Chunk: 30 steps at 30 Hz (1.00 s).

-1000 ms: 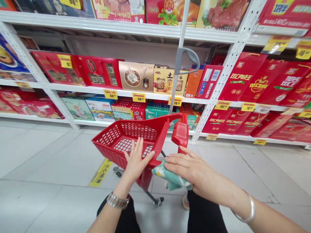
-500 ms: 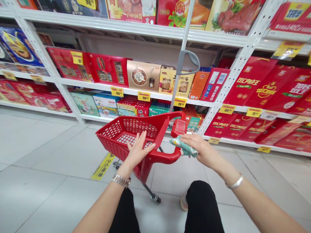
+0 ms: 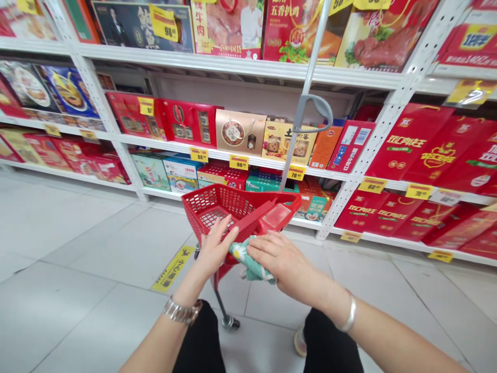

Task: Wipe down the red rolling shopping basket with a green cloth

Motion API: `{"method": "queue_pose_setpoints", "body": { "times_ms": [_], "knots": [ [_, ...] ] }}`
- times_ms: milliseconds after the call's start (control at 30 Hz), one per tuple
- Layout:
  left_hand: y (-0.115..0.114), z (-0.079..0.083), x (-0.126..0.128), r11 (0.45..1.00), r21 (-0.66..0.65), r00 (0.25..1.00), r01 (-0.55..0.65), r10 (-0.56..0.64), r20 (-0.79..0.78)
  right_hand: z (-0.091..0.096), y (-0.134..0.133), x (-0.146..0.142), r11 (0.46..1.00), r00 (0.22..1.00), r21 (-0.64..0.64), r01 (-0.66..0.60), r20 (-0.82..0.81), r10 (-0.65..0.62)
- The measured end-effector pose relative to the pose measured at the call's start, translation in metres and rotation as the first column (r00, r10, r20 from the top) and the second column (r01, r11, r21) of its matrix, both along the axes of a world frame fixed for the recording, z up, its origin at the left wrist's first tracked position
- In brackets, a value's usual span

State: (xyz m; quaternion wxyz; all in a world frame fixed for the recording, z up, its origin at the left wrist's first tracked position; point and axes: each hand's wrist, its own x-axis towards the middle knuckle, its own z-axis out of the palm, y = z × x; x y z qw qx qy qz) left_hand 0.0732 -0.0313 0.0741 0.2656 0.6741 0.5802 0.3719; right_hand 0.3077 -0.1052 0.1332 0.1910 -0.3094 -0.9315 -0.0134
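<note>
Your right hand has come in from the far end of the handle. It is palm down now, fingers curled over a green floral cloth, pressing it to the red frame of a small shopping cart. The cloth sits at 12 o'clock, between your hands, partly hidden under your palm. Your left hand is released, not clenched: fingers spread, resting on the near side of the cart's basket, with a metal wristwatch on that wrist and a silver bangle on the other.

The cart's red handle cap lies just past the cloth, at 1 o'clock — a grey loop grip stands higher on its pole. One caster shows on the pale tile floor, a yellow floor sticker at 10 o'clock. White metal shelves of red gift boxes fill 10 to 2 o'clock, yellow price tags along the edges.
</note>
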Motion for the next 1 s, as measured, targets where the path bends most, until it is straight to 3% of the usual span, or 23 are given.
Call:
{"method": "queue_pose_setpoints", "body": {
  "times_ms": [100,233,367,500,700,800,900,1000],
  "knots": [
    [-0.013,0.000,-0.001,1.000,-0.019,0.999,-0.017,0.017,0.030,-0.002,0.005,-0.005,0.996,0.998,0.093,0.003,0.061,-0.009],
    [-0.008,-0.004,-0.016,1.000,0.001,0.999,-0.023,0.023,0.026,-0.008,0.026,0.008,0.991,0.995,0.126,0.031,0.086,-0.042],
    [-0.004,-0.001,-0.029,0.995,0.068,0.997,0.068,-0.070,0.022,-0.013,0.056,0.039,0.987,0.990,0.109,0.118,0.059,-0.124],
    [-0.012,0.010,-0.035,0.996,0.055,0.998,0.066,-0.067,0.020,-0.020,0.082,0.079,0.959,0.964,0.133,0.250,0.054,-0.259],
    [-0.019,0.015,-0.044,0.995,0.044,0.993,0.087,-0.090,0.073,-0.020,0.101,0.126,0.862,0.873,0.154,0.482,0.000,-0.488],
    [-0.019,0.016,-0.049,0.994,0.036,0.992,0.107,-0.110,0.070,-0.005,0.087,0.110,0.859,0.866,0.126,0.497,-0.133,-0.482],
    [-0.018,0.017,-0.052,0.991,0.024,0.989,0.129,-0.130,0.067,0.013,0.059,0.060,0.945,0.936,0.093,0.314,-0.194,-0.292],
    [-0.017,0.016,-0.056,0.990,0.026,0.984,0.139,-0.141,0.107,0.022,0.032,-0.001,0.993,0.991,0.009,0.118,-0.062,-0.118]
  ]
}}
